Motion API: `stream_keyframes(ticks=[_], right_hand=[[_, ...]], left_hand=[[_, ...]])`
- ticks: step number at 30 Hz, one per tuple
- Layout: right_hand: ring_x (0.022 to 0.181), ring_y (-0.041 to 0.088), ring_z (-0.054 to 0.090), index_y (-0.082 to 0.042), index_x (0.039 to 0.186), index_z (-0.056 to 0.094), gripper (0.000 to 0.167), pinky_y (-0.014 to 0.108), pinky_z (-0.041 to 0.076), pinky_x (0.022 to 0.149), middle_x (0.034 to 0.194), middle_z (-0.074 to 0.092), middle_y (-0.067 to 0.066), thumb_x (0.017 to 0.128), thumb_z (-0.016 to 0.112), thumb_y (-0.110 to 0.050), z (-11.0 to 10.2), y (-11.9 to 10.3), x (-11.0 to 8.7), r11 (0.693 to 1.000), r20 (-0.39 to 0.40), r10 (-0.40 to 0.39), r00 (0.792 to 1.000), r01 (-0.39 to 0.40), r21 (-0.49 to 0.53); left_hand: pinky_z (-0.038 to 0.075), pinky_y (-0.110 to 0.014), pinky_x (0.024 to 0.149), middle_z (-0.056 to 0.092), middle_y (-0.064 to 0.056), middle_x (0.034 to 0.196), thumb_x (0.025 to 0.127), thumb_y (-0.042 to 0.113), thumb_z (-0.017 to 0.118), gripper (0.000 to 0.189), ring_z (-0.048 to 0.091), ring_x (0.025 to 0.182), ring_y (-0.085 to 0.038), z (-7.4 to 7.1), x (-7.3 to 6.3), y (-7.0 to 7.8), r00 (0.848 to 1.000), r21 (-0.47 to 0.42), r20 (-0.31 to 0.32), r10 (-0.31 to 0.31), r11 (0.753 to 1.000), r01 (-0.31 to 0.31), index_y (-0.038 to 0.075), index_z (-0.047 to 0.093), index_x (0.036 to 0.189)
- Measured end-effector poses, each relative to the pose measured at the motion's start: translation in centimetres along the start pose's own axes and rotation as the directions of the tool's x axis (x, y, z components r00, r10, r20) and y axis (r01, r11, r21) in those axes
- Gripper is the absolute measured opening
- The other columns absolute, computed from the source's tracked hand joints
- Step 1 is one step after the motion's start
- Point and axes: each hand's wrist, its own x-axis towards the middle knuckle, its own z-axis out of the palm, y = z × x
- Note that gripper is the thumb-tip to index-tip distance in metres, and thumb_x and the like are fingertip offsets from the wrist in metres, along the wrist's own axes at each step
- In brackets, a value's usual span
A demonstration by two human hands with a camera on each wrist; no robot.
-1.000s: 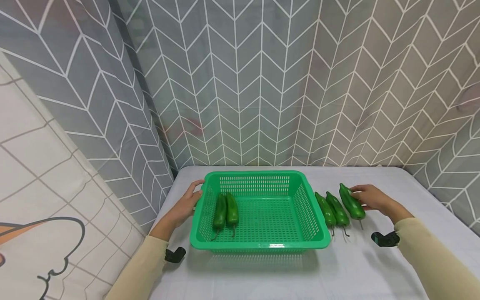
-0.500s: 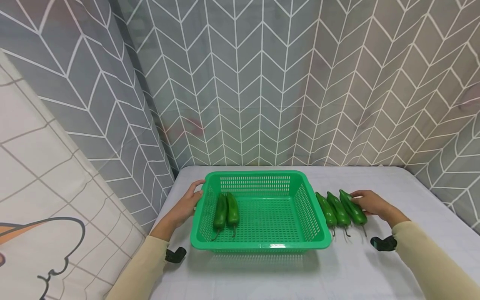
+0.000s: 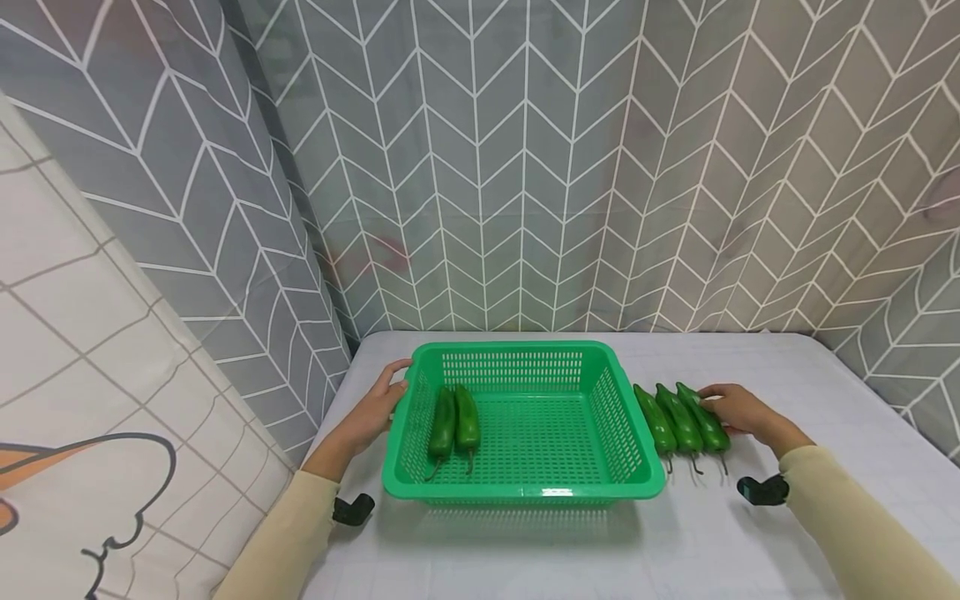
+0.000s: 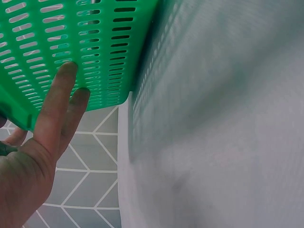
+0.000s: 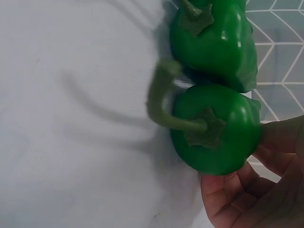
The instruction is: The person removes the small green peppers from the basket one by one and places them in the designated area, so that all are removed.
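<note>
The outermost green pepper (image 3: 703, 417) lay at the right end of a row on the white worktop (image 3: 525, 567), under the fingers of the right hand (image 3: 742, 410). That hand pinched it from the outer side, one digit over the top and others low against its flank, as the right wrist view showed. The left hand (image 3: 366, 417) was well apart from it, beyond the green basket (image 3: 525, 492), its fingers spread and fairly straight against the basket's outer left wall.

A second earlier a gap separated the held pepper from the middle pepper (image 3: 679, 417), and its tip reached farther toward the curtain (image 3: 525, 167). Now it sat close beside that neighbour, slightly nearer the person. The inner pepper (image 3: 656, 417) by the basket, and the pair of peppers (image 3: 467, 417) inside it, had kept their places.

The held pepper's long axis ran diagonally: tip away and leftward, stem toward the person and rightward, roughly parallel to the two beside it.
</note>
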Motion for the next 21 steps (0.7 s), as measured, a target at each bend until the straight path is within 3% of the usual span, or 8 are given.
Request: stream_keyframes(ticks=[11,17,21], right_hand=[[0.1,0.037,0.055,0.02,0.136,0.042,0.047,0.038,0.053,0.073,0.13,0.043,0.044,0.105,0.041,-0.015,0.1,-0.1,-0.2,1.0,-0.02,-0.006,1.0,0.006,-0.021],[0.11,0.05,0.055,0.022,0.134,0.043,0.047,0.05,0.055,0.085,0.131,0.043,0.046,0.104,0.042,-0.014,-0.2,-0.7,-0.5,0.999,-0.066,-0.038,0.997,0.037,-0.016],[0.114,0.054,0.053,0.021,0.136,0.043,0.047,0.058,0.05,0.091,0.131,0.045,0.044,0.105,0.042,-0.014,0.0,-1.0,-0.8,0.998,-0.146,-0.064,0.987,0.061,-0.024]], left_hand=[[0.058,-0.043,0.078,0.061,-0.019,0.119,0.114,0.037,0.03,0.05,0.067,0.094,-0.025,-0.2,0.2,-0.2,1.0,-0.005,-0.001,0.011,1.0,-0.011,0.022,0.017,0.159],[0.059,-0.043,0.077,0.06,-0.019,0.118,0.114,0.037,0.03,0.049,0.067,0.093,-0.025,-0.1,0.3,-0.3,1.0,-0.013,0.002,0.012,1.0,-0.012,0.022,0.017,0.159],[0.058,-0.043,0.078,0.06,-0.019,0.12,0.114,0.036,0.029,0.049,0.067,0.094,-0.025,-0.1,0.3,-0.3,1.0,-0.014,0.004,0.009,1.0,-0.009,0.022,0.016,0.159]])
